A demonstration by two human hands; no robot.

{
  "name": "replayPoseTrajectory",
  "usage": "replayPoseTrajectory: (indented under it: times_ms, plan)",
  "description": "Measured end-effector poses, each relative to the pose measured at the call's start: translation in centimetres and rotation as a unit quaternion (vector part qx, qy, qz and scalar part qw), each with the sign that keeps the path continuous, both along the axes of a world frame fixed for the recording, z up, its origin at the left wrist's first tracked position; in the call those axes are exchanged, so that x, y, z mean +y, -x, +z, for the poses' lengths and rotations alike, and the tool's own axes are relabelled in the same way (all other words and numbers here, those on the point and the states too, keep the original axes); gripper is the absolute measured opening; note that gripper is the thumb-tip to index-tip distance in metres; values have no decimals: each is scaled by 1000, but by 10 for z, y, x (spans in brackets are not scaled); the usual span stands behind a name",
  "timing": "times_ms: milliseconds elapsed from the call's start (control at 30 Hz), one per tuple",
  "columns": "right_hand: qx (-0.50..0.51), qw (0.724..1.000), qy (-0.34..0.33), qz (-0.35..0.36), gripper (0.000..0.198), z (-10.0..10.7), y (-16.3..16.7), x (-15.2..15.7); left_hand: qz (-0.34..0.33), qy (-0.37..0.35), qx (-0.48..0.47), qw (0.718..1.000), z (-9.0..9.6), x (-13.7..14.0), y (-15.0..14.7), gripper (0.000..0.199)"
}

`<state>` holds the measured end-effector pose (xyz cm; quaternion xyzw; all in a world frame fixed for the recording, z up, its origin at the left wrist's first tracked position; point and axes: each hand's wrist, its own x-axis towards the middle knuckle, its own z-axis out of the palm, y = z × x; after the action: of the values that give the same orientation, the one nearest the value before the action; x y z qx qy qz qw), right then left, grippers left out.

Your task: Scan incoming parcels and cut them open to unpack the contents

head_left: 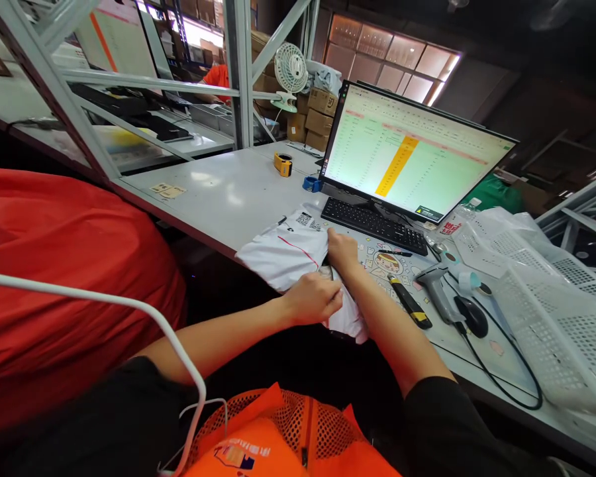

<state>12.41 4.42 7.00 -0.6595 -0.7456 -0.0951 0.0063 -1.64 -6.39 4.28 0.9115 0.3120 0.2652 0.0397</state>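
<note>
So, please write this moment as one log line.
left hand: grips white crumpled package; right hand: grips same package; nearby: black rectangular keyboard

This looks like a packing station in a warehouse. Cardboard boxes [320, 116] are stacked beyond the far edge of the desk [213, 192], and grey metal framing [243, 79] rises beside its left end. A monitor [412, 149] shows a spreadsheet; nearer the front edge lie a handheld scanner [438, 295] and a cutter [410, 301]. Perforated white baskets [551, 331] crowd the right end, and a white package [298, 248] with a printed code overhangs the front edge.
</note>
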Motion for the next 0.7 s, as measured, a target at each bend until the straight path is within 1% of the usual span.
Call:
replayPoseTrajectory:
  times_ms: [67,100,133,200,233,267,300,333,367,400,433,467,500,533,600,633,667,700]
  plan:
    - [4,998,-26,-54,34,4,-25,16,33,68,-53,996,5,-25,7,30]
    - [4,996,-36,-80,35,5,-39,23,29,98,-81,991,6,-40,14,33]
    - [4,994,-45,-99,35,7,-51,29,11,120,-104,987,7,-53,21,36]
    - [13,992,-57,-111,37,7,-68,37,-36,150,-126,980,5,-75,38,39]
    - [26,993,-56,-102,37,7,-73,40,-49,166,-127,977,1,-80,47,40]
    - [48,994,-48,-86,36,6,-74,42,-45,182,-126,974,-4,-81,55,40]
    - [78,995,-31,-63,33,5,-73,44,-23,198,-130,971,-10,-76,63,38]
    - [109,993,-9,-38,30,4,-70,44,14,215,-142,966,-17,-67,71,32]
    - [139,990,15,-14,26,2,-67,44,60,230,-161,958,-23,-55,78,26]
    - [165,986,39,7,24,0,-63,43,108,241,-186,946,-28,-40,84,26]
    - [185,981,59,23,23,-1,-60,41,143,247,-209,935,-31,-26,89,36]
    - [198,976,76,36,23,-2,-58,38,165,240,-219,931,-32,-12,92,44]
    - [210,973,89,47,24,-3,-56,35,168,224,-209,937,-31,-1,93,47]
    - [223,968,102,56,25,-4,-55,31,155,197,-177,952,-28,7,91,44]
    - [251,958,121,68,26,-3,-54,22,93,138,-70,984,-17,15,79,34]
    - [262,954,129,72,27,-2,-53,16,54,121,-13,991,-10,17,70,33]
    - [274,949,135,75,27,-1,-52,10,24,116,35,992,-3,19,59,37]
    - [293,943,138,75,28,0,-50,3,11,116,70,991,3,21,48,48]
